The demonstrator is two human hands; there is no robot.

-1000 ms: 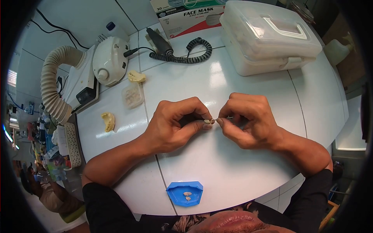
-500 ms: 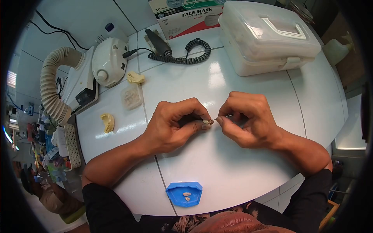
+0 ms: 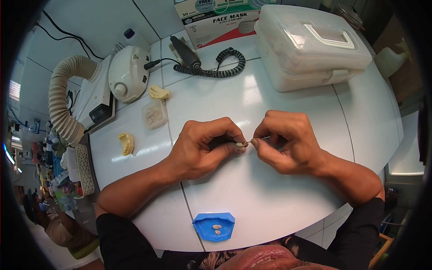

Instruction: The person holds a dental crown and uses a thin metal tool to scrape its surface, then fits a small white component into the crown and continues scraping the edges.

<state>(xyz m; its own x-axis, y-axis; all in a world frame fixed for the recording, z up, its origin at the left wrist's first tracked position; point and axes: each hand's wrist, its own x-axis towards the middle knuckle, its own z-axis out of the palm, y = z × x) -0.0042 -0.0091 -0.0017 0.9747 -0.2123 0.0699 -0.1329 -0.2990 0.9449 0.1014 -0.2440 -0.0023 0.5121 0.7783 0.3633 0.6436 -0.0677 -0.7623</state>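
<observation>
Between thumb and fingertips, my left hand (image 3: 202,146) pinches a small tooth-shaped piece (image 3: 240,144), pale with a brownish part at its right side. My right hand (image 3: 288,141) is closed on a thin metal pick (image 3: 266,137), whose tip reaches left to the piece; whether it touches cannot be made out. Both hands are over the middle of the white table. Nearer the table's front edge sits a blue tray (image 3: 201,221) with two small tooth-like pieces (image 3: 217,227) in it.
At the left are two yellowish dental casts (image 3: 126,144), a small clear box (image 3: 154,114), a white control unit (image 3: 128,74) and a ribbed hose (image 3: 63,99). Behind lie a corded handpiece (image 3: 185,52), a face mask box (image 3: 216,27) and a translucent case (image 3: 310,49).
The view has shifted slightly, so the table things appear a little lower. The piece in my left fingers looks slightly turned. Both hands keep their grips.
</observation>
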